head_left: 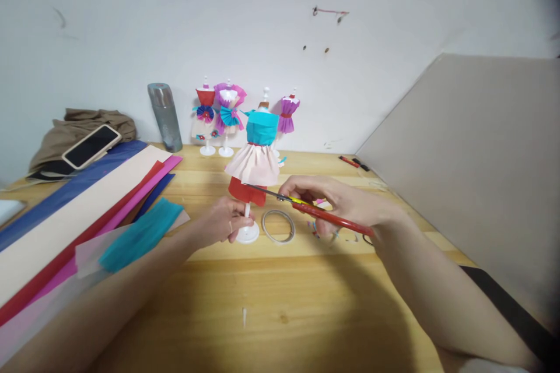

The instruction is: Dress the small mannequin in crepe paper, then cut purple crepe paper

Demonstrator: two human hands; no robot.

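A small white dress form (pixel 247 234) stands upright on the table, wearing a paper dress (pixel 262 128) with a teal top, a pale pink skirt and a red layer under it. My left hand (pixel 225 220) is closed around the form's stem, just above its base. In my right hand (pixel 326 201) is a pair of red-handled scissors (pixel 332 220), the blades pointing left. Their tips reach the lower hem of the pink skirt, above the red layer; whether they touch the paper I cannot tell. A roll of tape (pixel 279 227) lies beside the base.
Several dressed forms (pixel 205 122) stand by the wall, near a grey bottle (pixel 165 119). Coloured paper sheets (pixel 83 198) cover the left side, with a phone (pixel 91 147) on brown cloth (pixel 79 125). Pens (pixel 353 162) lie at the back right, beside a partition (pixel 472 175).
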